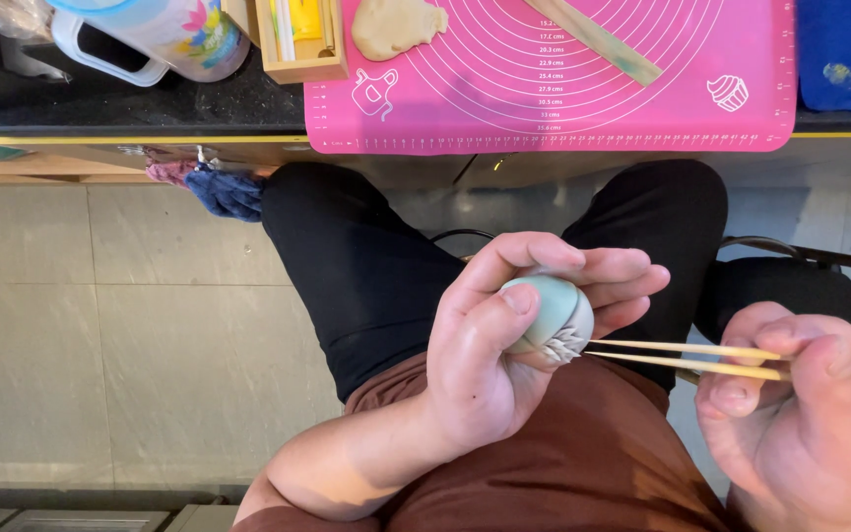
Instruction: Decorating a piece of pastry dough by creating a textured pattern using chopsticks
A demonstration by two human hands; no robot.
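Observation:
My left hand (504,340) is curled around a pale green ball of dough (549,310), thumb pressed on its top. One side of the ball carries small pointed petal cuts. My right hand (800,414) grips a pair of thin wooden sticks (682,358), like chopsticks, whose tips touch the cut part of the ball. Both hands are held over my lap, below the edge of the worktop.
A pink silicone mat (563,89) lies on the dark worktop with a lump of beige dough (396,25) and a flat wooden stick (603,41). A small wooden box (297,44), a patterned jug (164,34) and a blue object (844,54) stand beside it. Grey floor tiles (100,325) lie to the left.

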